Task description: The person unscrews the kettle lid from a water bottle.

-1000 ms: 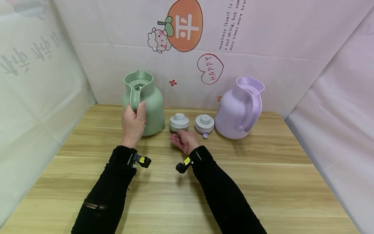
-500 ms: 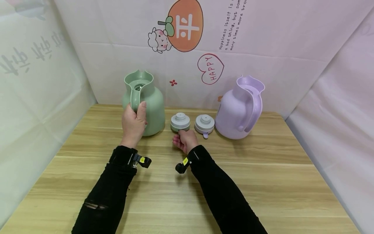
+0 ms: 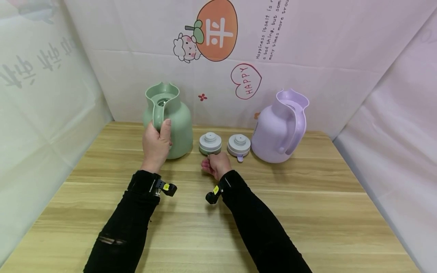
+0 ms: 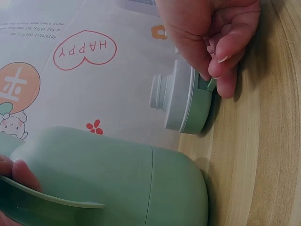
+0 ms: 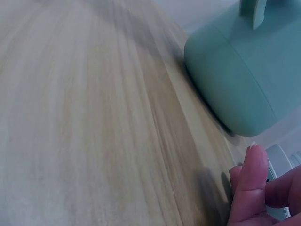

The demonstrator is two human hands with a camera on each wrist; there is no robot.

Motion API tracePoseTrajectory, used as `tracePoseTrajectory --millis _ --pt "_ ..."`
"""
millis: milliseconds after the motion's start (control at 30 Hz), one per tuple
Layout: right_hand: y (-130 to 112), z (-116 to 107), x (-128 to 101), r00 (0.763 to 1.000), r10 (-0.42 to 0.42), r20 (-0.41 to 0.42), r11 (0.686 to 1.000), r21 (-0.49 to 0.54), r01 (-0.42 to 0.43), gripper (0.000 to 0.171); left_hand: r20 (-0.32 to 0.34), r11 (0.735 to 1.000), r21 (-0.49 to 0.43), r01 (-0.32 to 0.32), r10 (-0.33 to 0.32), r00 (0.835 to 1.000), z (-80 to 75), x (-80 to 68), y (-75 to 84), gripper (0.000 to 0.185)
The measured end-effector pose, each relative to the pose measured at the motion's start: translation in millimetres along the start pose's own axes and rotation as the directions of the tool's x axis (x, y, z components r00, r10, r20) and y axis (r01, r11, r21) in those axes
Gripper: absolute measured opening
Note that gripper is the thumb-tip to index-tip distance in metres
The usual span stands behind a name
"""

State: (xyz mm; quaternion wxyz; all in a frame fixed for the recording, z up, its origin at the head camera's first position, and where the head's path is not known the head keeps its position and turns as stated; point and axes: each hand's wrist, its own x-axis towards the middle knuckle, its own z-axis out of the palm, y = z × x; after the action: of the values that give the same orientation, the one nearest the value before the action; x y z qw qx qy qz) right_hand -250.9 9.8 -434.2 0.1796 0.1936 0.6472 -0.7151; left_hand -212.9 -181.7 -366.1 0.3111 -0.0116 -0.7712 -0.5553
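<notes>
The head camera looks forward and down from above the near edge of the table [image 3: 307, 212], taking in both forearms and the backdrop at 12 o'clock. The left wrist camera sits low and very close, rolled sideways so the table runs up its right edge, facing the green jug [image 4: 117, 183] and green lid [image 4: 186, 101]. The right wrist camera skims the tabletop, blurred, facing the same green jug [image 5: 240, 80]. All three views share that jug.
</notes>
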Motion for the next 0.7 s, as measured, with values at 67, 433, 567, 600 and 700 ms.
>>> tracePoseTrajectory --millis 67,433,567,600,700 --pt "0.6 -0.6 -0.1 1.000 -0.006 -0.005 1.000 -0.013 0.006 0.025 0.000 1.000 0.005 -0.002 0.002 1.000 0.1 0.0 0.3 0.038" --pt "0.3 -2.2 -4.6 0.999 -0.038 -0.012 0.997 -0.063 0.037 0.028 0.008 1.000 0.007 0.012 -0.012 1.000 1.1 0.2 1.5 0.039" --pt "-0.5 -2.5 -6.1 1.000 -0.026 -0.011 0.998 -0.062 0.025 0.029 0.010 1.000 0.015 0.018 -0.018 1.000 1.1 0.5 1.2 0.039" --pt "-1.1 -2.6 -6.9 1.000 -0.022 -0.009 0.998 -0.062 0.022 0.029 0.012 1.000 0.015 0.018 -0.018 1.000 1.0 0.4 1.0 0.039" --pt "-1.7 -2.6 -7.4 1.000 -0.017 -0.005 0.998 -0.063 0.016 0.029 0.013 1.000 0.018 0.020 -0.021 1.000 1.0 1.0 -0.8 0.040"
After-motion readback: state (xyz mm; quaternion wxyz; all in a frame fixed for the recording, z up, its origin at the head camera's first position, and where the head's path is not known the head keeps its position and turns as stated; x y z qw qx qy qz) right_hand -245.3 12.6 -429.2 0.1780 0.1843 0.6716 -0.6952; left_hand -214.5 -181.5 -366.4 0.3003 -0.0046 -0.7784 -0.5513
